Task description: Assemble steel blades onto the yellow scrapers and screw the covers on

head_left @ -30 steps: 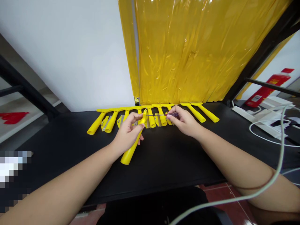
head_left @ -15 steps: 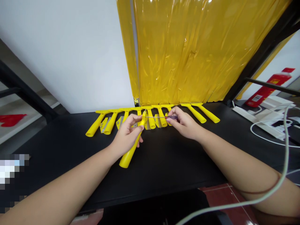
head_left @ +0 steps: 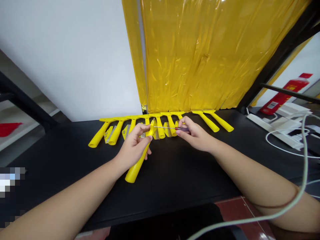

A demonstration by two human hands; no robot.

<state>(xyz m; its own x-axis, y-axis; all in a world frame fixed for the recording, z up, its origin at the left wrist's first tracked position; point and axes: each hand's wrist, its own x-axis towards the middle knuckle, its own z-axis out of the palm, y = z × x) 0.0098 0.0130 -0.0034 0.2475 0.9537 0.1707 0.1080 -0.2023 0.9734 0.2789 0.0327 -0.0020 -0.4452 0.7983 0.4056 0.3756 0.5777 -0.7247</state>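
My left hand (head_left: 135,141) is closed around the upper part of a yellow scraper handle (head_left: 135,168), whose hollow round end points down toward me. Between the thumb and fingers of my right hand (head_left: 193,133) is a screwdriver (head_left: 182,130) with a dark, partly reddish grip. Its thin metal shaft lies level, and the tip meets the head of the held handle. Behind my hands, more yellow scraper handles (head_left: 98,135) stand in a row along the back of the table. Small yellow blade pieces with metal strips (head_left: 109,134) lie between them.
The black table (head_left: 180,173) reaches back to a white panel (head_left: 82,60) and yellow plastic sheeting (head_left: 200,56). On the right are a red bottle (head_left: 285,95), white trays and a pale cable (head_left: 250,219) that crosses before my right forearm. Dark frame posts stand at both sides.
The view has shifted slightly. The screwdriver's tip stays at the handle's head, and its grip has dipped a little. Both hands keep their holds.
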